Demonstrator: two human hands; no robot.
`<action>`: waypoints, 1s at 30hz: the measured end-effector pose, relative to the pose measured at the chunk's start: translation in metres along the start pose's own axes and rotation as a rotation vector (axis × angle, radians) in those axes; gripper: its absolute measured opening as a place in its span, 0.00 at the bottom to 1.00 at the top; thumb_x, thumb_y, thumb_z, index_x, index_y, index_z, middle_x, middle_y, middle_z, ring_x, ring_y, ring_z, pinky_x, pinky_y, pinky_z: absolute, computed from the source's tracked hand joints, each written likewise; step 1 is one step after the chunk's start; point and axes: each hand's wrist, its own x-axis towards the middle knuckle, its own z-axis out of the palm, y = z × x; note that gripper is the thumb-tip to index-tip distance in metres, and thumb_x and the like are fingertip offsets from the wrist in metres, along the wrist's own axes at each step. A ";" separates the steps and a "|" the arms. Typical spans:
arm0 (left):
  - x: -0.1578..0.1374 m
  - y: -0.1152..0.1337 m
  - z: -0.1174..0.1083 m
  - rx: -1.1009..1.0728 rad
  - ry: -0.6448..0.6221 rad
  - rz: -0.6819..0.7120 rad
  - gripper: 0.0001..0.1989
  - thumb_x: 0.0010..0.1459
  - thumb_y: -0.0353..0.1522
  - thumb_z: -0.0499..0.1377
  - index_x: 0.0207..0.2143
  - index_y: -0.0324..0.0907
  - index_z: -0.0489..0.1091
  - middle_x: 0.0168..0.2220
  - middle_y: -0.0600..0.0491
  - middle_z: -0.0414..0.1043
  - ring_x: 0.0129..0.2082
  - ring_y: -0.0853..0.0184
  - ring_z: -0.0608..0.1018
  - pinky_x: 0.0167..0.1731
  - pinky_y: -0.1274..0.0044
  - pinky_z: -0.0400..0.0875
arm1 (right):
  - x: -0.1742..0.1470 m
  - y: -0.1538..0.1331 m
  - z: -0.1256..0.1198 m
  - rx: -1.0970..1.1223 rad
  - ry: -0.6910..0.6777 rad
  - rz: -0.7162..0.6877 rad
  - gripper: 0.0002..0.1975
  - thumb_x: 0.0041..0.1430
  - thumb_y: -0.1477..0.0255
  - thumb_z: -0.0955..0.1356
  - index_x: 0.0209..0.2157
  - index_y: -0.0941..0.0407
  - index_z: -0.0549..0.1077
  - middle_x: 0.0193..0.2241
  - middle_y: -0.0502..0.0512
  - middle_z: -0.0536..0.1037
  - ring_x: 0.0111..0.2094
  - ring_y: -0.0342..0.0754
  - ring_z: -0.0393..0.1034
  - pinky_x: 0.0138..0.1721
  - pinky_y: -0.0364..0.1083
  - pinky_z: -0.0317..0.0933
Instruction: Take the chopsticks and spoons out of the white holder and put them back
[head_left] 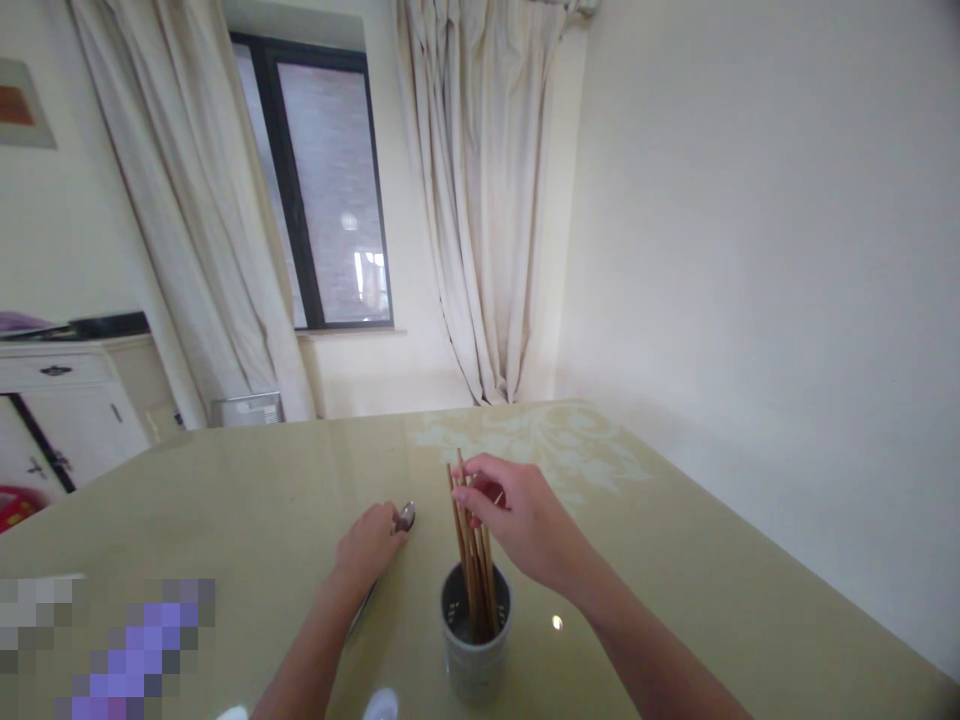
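Note:
Several brown chopsticks (478, 575) stand upright in a round grey holder (478, 655) with a dark inside. My right hand (521, 515) is closed around the upper part of the chopsticks, thumb and fingertips pinching at least one; the exact number is hidden. To the left of the holder, my left hand (369, 550) rests low over the table, its fingers closed on a metal spoon (406, 517). The spoon's shiny bowl shows beyond the fingers, and part of its thin handle appears below the hand.
The glossy greenish table (247, 510) has a pale floral pattern near its far edge. A white rounded object (382, 705) lies at the near edge. A pixelated purple patch (139, 650) covers the lower left. White wall stands right; a cabinet (75, 390) stands left.

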 end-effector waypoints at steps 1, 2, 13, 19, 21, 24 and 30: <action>0.000 -0.001 0.001 -0.004 0.000 -0.006 0.11 0.63 0.33 0.58 0.47 0.42 0.73 0.49 0.44 0.80 0.48 0.56 0.81 0.42 0.72 0.68 | 0.001 0.001 0.004 -0.037 -0.017 0.005 0.04 0.66 0.76 0.70 0.36 0.55 0.79 0.25 0.48 0.80 0.27 0.44 0.73 0.32 0.41 0.62; 0.001 -0.001 0.001 -0.009 0.001 -0.011 0.11 0.63 0.33 0.58 0.48 0.42 0.72 0.48 0.43 0.80 0.48 0.55 0.81 0.42 0.72 0.68 | 0.001 0.003 0.007 -0.073 -0.031 0.009 0.06 0.66 0.76 0.70 0.34 0.55 0.78 0.23 0.47 0.79 0.26 0.44 0.73 0.31 0.41 0.61; 0.004 -0.002 0.002 -0.142 0.017 -0.043 0.08 0.61 0.35 0.60 0.40 0.42 0.74 0.43 0.48 0.82 0.43 0.60 0.82 0.37 0.75 0.66 | 0.001 0.003 0.008 -0.247 -0.027 -0.014 0.10 0.70 0.76 0.67 0.33 0.56 0.77 0.25 0.50 0.79 0.27 0.45 0.73 0.31 0.42 0.58; 0.005 -0.001 0.000 -0.140 0.044 -0.061 0.10 0.65 0.36 0.55 0.37 0.42 0.74 0.42 0.46 0.82 0.43 0.57 0.82 0.38 0.73 0.66 | 0.002 0.007 0.010 -0.165 -0.027 0.008 0.06 0.66 0.75 0.71 0.44 0.55 0.80 0.27 0.50 0.83 0.27 0.46 0.77 0.34 0.43 0.65; 0.004 -0.001 0.001 -0.130 0.049 -0.071 0.09 0.65 0.35 0.55 0.37 0.43 0.74 0.42 0.45 0.82 0.43 0.56 0.82 0.38 0.72 0.66 | 0.002 0.009 0.010 -0.128 -0.008 0.024 0.12 0.66 0.76 0.71 0.50 0.55 0.80 0.30 0.52 0.85 0.27 0.47 0.79 0.36 0.44 0.67; 0.004 -0.001 0.003 -0.117 0.054 -0.086 0.08 0.63 0.35 0.57 0.39 0.43 0.74 0.44 0.44 0.82 0.45 0.54 0.82 0.38 0.72 0.67 | 0.002 0.009 0.009 -0.120 0.007 0.017 0.11 0.67 0.76 0.70 0.49 0.54 0.80 0.30 0.52 0.85 0.27 0.47 0.79 0.36 0.44 0.68; 0.004 -0.002 0.007 -0.110 0.050 -0.074 0.08 0.64 0.35 0.58 0.37 0.44 0.76 0.47 0.45 0.81 0.46 0.54 0.82 0.40 0.72 0.67 | 0.001 0.007 0.006 -0.146 0.040 -0.030 0.08 0.66 0.75 0.71 0.45 0.53 0.80 0.32 0.52 0.85 0.30 0.48 0.80 0.36 0.44 0.68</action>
